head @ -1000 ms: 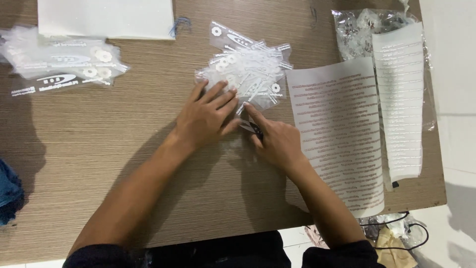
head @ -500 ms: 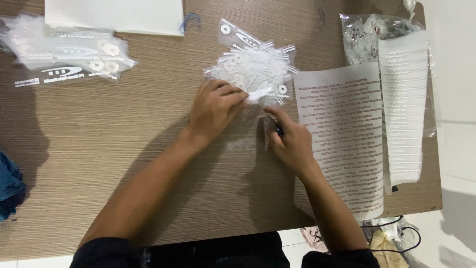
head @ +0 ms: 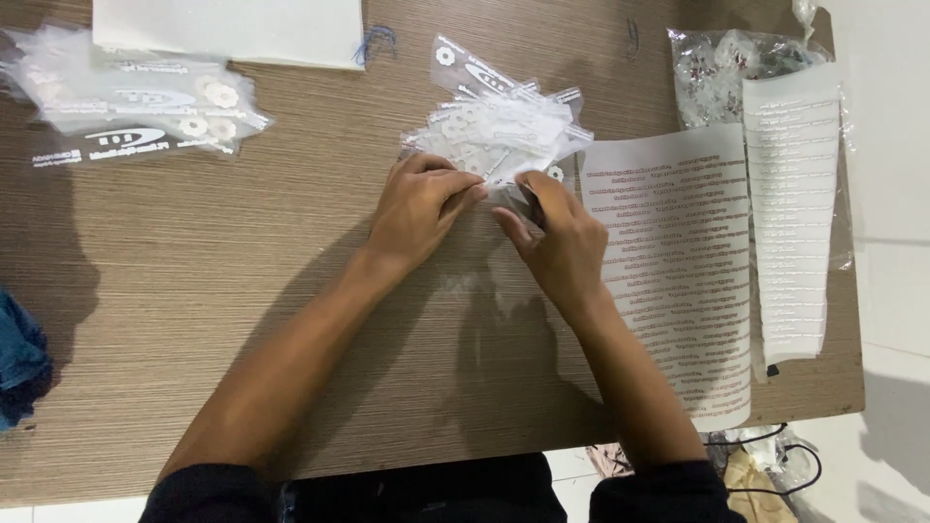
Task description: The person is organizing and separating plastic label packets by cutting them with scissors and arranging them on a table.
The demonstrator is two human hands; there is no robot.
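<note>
Your left hand (head: pixel 421 203) and right hand (head: pixel 557 242) meet at the near edge of the pile of small clear bags (head: pixel 494 131), fingertips pinched together on one clear bag (head: pixel 496 194) between them; both grips are closed on it, the left from its left edge, the right with thumb and forefinger on its right. That bag lies low over the surface (head: pixel 242 320), touching the pile's front edge. A second ago your left hand lay flat on the pile and your right was tucked just below it; now both have drawn slightly toward you and the fingers have curled into a pinch, which suggests you have singled one bag out of the heap and have it in hand. The pile itself looks much as it did. Just right of your right hand lies a printed sheet (head: pixel 678 261), its left edge close to your knuckles, and beyond it a narrower strip of labels (head: pixel 790 213) resting over a crinkled bag of small parts (head: pixel 717 68). Far left sits a second stack of bags (head: pixel 136 111), well apart, below a white sheet (head: pixel 232 29). Blue cloth (head: pixel 19 358) shows at the left edge.
</note>
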